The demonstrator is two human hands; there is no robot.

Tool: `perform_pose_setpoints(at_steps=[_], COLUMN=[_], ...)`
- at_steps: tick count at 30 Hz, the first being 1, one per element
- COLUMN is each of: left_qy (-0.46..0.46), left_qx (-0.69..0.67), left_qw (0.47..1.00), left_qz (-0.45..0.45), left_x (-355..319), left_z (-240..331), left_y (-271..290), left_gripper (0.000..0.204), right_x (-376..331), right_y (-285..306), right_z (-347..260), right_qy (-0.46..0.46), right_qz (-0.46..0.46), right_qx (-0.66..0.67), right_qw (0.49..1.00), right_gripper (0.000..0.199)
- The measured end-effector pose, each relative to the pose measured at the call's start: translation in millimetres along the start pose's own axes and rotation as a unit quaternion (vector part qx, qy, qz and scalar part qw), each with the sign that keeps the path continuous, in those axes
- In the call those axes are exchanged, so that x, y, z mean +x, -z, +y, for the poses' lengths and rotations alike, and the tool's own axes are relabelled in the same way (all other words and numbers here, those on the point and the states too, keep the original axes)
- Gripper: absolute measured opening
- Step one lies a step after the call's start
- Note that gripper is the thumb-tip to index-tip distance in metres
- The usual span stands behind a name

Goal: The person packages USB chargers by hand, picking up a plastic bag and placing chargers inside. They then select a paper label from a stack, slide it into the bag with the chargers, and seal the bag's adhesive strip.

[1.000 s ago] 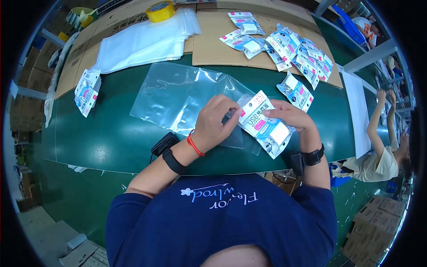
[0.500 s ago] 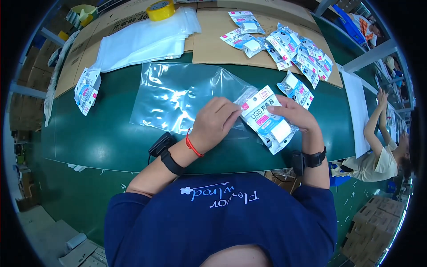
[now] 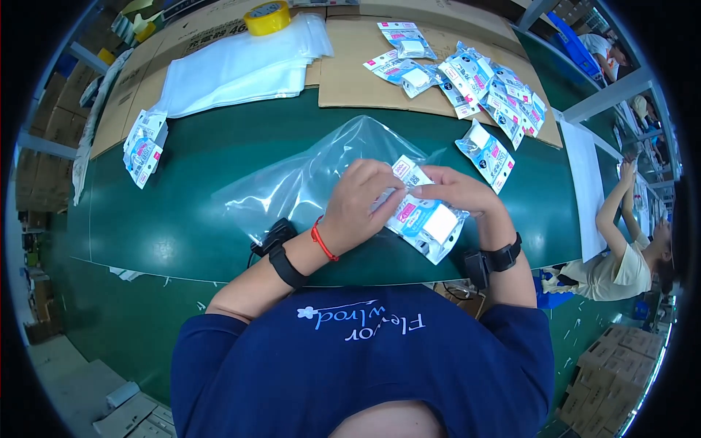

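Observation:
My right hand [image 3: 461, 193] grips a charger packet [image 3: 422, 225], a clear pouch with a white and blue card and a white block showing at its lower end. The packet is tilted, its top edge between my hands. Beside it my left hand [image 3: 361, 197] is closed in a pinch on the clear plastic bag [image 3: 321, 164], close against the packet; its fingertips are partly hidden. The bag spreads out to the left, rumpled and raised into a peak. Whether the packet's edge is inside the bag I cannot tell.
Several charger packets [image 3: 467, 73] lie piled on cardboard [image 3: 350, 80] at the back right, and a single packet [image 3: 487, 155] lies nearer. A small stack of packets [image 3: 144, 150] sits at the left. Flat bags [image 3: 234, 77] lie under a yellow tape roll [image 3: 267, 18]. A co-worker [image 3: 621, 248] is at right.
The packet and my right hand have moved left and slightly down, up to my left hand. The bag, flatter before, has lifted into a peak and its far edge has shifted.

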State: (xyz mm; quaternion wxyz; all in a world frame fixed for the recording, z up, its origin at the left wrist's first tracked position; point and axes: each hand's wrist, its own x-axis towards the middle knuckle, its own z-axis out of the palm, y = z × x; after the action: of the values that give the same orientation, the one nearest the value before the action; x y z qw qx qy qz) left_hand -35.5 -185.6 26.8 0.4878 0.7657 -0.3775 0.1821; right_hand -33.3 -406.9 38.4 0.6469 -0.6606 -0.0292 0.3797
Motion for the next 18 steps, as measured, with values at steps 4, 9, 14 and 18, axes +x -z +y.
perform_pose_setpoints(at_steps=[4,9,14,18], left_qy=[-0.027,0.006,0.033,0.002], left_qx=[0.002,-0.001,-0.032,-0.021], left_qw=[1.000,1.000,0.999,0.999], left_qz=[-0.015,0.013,-0.001,-0.031], left_x=[3,0,-2,0], left_z=[7,1,7,15], left_y=[-1,5,4,5], left_gripper=[0.010,0.012,0.012,0.012], right_x=[8,-2,-2,0], right_y=[4,-3,-10,-13], right_z=[7,-11,-7,-3], right_qy=[0.078,0.037,0.087,0.107], right_qz=[-0.019,0.061,0.113,0.060], right_qx=[-0.055,0.012,0.024,-0.200], right_qw=[0.995,0.997,0.990,0.972], right_gripper=[0.041,0.039,0.038,0.035])
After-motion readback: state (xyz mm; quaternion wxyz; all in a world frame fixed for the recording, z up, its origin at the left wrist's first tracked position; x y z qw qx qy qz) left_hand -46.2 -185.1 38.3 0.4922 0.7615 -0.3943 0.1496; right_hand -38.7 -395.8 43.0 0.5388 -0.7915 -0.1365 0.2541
